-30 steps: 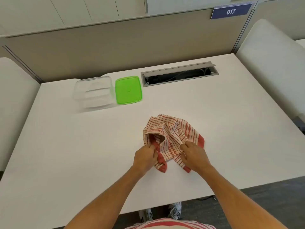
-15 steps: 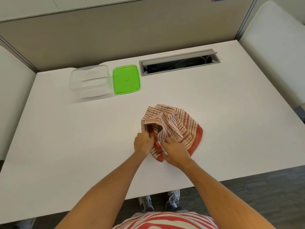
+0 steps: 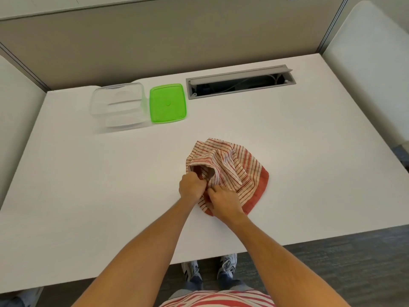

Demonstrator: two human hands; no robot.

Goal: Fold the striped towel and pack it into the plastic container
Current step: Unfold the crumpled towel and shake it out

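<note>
Crumpled striped towel on the white worktop, left hand and right hand side by side gripping its near edge, clear plastic container and green lid well apart at back left

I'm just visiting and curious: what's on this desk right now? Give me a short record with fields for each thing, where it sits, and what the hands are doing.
towel: red-and-white striped towel, crumpled, not yet folded, near the front of the desk
left hand: left hand gripping the towel's near edge
right hand: right hand gripping the same bunched edge, close beside the left
container: clear plastic container, open, nothing visible inside, at the back left
lid: green lid flat on the desk, right beside the container
desk: white desk
</note>
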